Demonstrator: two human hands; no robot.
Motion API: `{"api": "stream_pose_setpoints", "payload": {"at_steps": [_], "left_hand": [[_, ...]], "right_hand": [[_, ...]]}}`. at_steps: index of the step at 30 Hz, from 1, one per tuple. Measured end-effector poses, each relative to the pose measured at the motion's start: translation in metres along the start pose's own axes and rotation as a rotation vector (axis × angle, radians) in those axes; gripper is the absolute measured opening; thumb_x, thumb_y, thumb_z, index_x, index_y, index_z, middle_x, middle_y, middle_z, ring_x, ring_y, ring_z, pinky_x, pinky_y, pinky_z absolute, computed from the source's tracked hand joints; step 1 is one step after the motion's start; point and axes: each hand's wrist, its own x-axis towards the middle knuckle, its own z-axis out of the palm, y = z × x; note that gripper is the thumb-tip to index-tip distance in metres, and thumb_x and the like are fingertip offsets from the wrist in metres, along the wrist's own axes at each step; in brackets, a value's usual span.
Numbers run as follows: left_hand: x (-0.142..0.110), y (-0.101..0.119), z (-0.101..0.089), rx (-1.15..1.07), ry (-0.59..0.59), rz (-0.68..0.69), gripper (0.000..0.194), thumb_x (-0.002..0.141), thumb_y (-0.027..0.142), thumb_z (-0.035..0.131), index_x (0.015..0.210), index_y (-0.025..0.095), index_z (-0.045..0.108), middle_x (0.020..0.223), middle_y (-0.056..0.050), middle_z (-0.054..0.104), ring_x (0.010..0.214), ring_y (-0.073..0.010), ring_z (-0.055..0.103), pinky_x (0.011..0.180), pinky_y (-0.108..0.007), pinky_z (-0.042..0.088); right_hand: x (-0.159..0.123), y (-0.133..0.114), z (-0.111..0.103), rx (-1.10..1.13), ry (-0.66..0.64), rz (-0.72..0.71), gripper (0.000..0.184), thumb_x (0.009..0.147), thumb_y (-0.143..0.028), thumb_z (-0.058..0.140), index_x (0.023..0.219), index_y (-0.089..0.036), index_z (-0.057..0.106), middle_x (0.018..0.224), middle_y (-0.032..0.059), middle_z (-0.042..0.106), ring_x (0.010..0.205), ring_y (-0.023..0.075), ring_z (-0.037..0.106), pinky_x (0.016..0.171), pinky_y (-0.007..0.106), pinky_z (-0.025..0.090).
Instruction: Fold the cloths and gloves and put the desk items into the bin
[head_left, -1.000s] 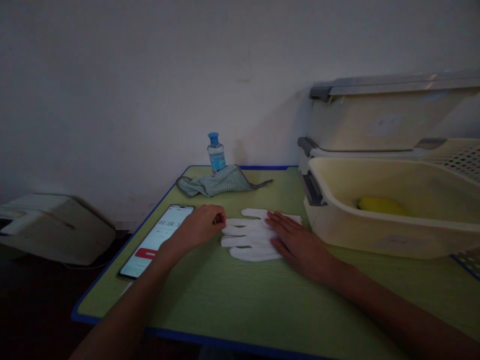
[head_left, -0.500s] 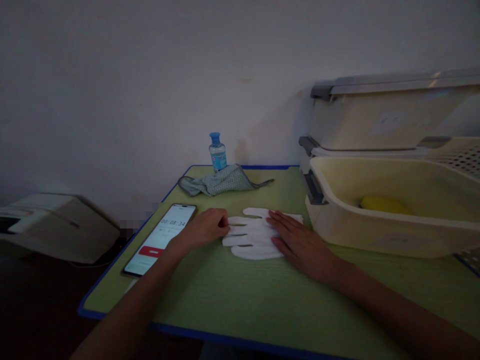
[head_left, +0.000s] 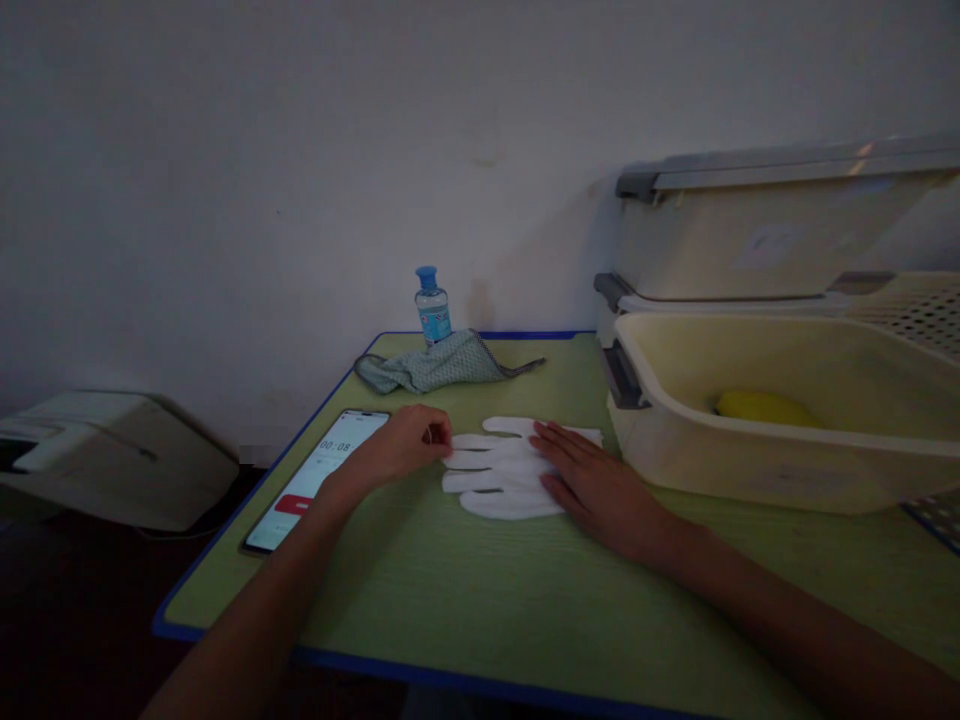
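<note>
Slightly shifted — left hand [head_left: 405, 442], fingers curled, grip unclear.
Right hand [head_left: 596, 485] still flat on white fabric glove [head_left: 499, 470] — fingers extended.

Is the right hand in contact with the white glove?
Touching: the head view shows the right hand laid flat across part of the white glove.

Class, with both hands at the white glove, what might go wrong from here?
The left hand is at one fingertip of the white glove and the right hand lies over its other end, so a tug might wrinkle it.

The left forearm crosses the phone near the left edge of the table and might nudge it.
</note>
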Motion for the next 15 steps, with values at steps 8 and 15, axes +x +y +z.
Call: {"api": "stream_pose_setpoints", "payload": {"at_steps": [8,15], "left_hand": [[-0.0028,0.0006,-0.0014,-0.024,-0.255,0.044,0.017,0.063,0.026,0.062,0.071,0.012,0.067,0.064,-0.001,0.063,0.058,-0.0120,0.053,0.055,-0.021,0.036],[-0.0044,0.0048,-0.0030,-0.027,-0.207,0.043,0.016,0.067,0.021,0.053,0.070,0.011,0.065,0.060,0.000,0.060,0.057,-0.0112,0.051,0.054,-0.020,0.036]], "right_hand": [[0.0005,0.0013,0.0022,-0.007,0.007,0.001,0.043,0.088,-0.024,0.036,0.126,-0.005,0.047,0.134,0.0173,0.042,0.124,0.0260,0.040,0.100,0.044,0.037],[-0.0002,0.0018,0.0030,-0.014,0.001,-0.003,0.044,0.089,-0.024,0.034,0.126,-0.004,0.046,0.134,0.0171,0.042,0.124,0.0256,0.040,0.101,0.043,0.037]]}}
